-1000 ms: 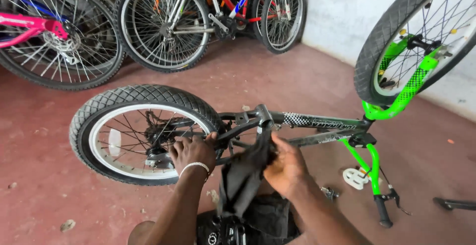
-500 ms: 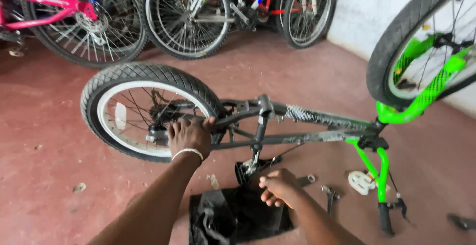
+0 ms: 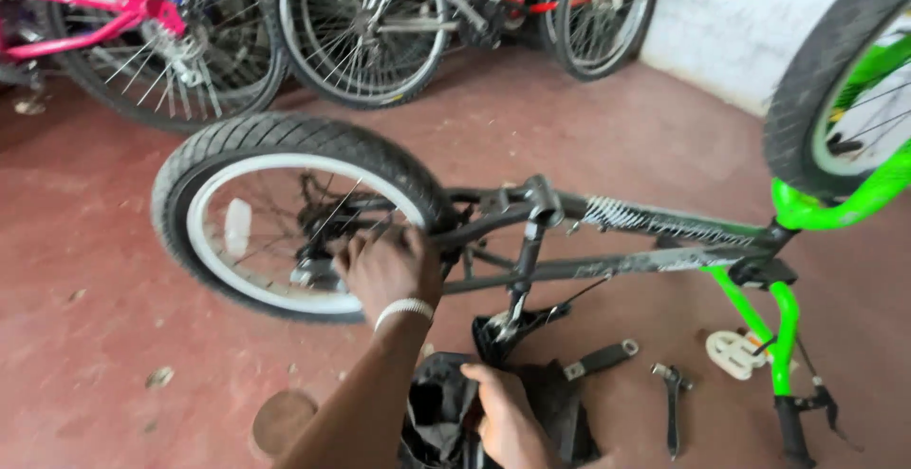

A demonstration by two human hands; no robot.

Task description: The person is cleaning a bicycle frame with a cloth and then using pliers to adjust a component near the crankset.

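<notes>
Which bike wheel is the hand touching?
The left hand rests on the white-rimmed wheel of the upside-down bike. The other wheels stand farther off, with nobody touching them.

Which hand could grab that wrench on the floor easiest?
Probably the right hand. It rests on the black bag, low and close to the wrench. The left hand is up at the rear wheel, farther away.

A single head-worn camera looks steeply down and forward from close above the upturned bicycle (image 3: 607, 232) filling mid-frame, with the red floor (image 3: 85, 355) lower left, parked bicycles (image 3: 380, 23) along the top and a white wall (image 3: 740, 13) upper right.
</notes>
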